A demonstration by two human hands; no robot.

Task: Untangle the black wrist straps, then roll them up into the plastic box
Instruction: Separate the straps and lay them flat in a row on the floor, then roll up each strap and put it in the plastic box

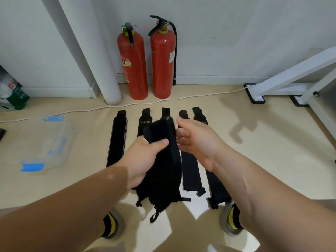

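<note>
Black fabric is hanging in a doubled-over bundle (163, 170) from the person's left hand (143, 157), whose thumb and fingers (162, 142) are pinching it near its upper fold. Small loops are dangling from its lower end. Whether it is one strap or several caught together cannot be told. The right hand (196, 142) is reaching in from the other side, its fingers (181, 132) loosely spread and holding nothing, the tips just beside the bundle's right edge.

Past the fingertips and under both hands, five flat straps (117, 140) are lying side by side on the floor (272, 160), each pulled out straight. The plastic box (54, 142), clear with blue clips, is sitting well off to the left of the left hand. Two fire extinguishers (132, 64) are standing against the wall far beyond the fingers.

Judging by this, the untangling step is nearing its end and rolling is not yet begun. The next move is likely calling for the right fingers to find a free end and draw it out against the left hand's pinch.
</note>
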